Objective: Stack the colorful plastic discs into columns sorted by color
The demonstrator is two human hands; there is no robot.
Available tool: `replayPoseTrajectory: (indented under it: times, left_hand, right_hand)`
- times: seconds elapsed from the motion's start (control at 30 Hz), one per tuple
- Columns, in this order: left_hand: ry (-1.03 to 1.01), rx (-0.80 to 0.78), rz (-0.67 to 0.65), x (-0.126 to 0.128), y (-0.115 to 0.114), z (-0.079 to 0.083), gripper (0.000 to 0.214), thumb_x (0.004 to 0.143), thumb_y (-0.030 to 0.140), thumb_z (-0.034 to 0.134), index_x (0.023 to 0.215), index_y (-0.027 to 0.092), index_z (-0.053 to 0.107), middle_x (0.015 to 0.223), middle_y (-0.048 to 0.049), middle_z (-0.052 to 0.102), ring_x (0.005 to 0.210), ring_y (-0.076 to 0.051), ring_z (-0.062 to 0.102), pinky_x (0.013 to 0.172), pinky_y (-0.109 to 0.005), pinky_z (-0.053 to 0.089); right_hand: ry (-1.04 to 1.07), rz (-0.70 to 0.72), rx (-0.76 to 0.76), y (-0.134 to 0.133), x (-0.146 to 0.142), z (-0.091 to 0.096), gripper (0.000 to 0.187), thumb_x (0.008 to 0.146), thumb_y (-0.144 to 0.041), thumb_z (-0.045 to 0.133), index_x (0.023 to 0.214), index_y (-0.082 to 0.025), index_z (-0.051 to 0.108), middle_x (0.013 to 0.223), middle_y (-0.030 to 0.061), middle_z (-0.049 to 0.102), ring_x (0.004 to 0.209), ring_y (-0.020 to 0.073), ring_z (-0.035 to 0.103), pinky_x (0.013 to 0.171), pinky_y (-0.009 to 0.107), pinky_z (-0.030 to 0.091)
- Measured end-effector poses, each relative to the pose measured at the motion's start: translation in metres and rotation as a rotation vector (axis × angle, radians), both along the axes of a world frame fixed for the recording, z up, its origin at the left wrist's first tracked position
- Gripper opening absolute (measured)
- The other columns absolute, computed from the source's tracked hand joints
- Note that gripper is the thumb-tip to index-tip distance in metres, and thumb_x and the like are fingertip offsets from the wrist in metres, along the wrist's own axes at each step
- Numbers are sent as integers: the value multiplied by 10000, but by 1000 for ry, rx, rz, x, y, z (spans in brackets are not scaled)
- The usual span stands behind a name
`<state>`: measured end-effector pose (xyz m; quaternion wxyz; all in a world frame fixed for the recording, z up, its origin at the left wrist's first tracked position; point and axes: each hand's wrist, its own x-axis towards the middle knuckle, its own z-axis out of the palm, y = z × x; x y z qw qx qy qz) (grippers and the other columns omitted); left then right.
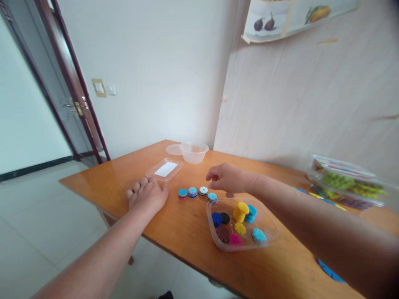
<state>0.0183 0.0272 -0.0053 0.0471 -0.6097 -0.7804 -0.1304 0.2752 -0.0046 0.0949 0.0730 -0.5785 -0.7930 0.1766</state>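
Note:
My left hand (147,194) rests palm down on the wooden table (187,232), fingers loosely together, holding nothing. My right hand (226,177) hovers above the table with fingers curled in a loose pinch just right of a row of small round toothed discs (197,192), mostly blue. What the fingers hold, if anything, is hidden. In front of the right hand lies a clear plastic tray (268,222) holding several coloured discs: yellow, blue, black, brown, pink and light blue.
A clear lid with a white sheet (165,169) lies beyond my left hand. A clear round tub (193,152) and its lid (173,149) stand at the far edge. Clear boxes of coloured pieces (349,182) sit at the right by the wall. A door (67,87) is at the left.

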Motion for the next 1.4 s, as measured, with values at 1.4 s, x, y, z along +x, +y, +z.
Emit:
replayPoseTrajectory:
  times: [1.4]
  left_hand:
    - [-4,-8,-5,-6,8,-1,664,811,615,345,1241,171,588,1279,-224,563,1171,-419,490,901,-552,395]
  right_hand:
    - [-432,212,-38,-89,73,29,205,796,-284,593,925,-250,749,898,55,708,779,198,631,691,303,424]
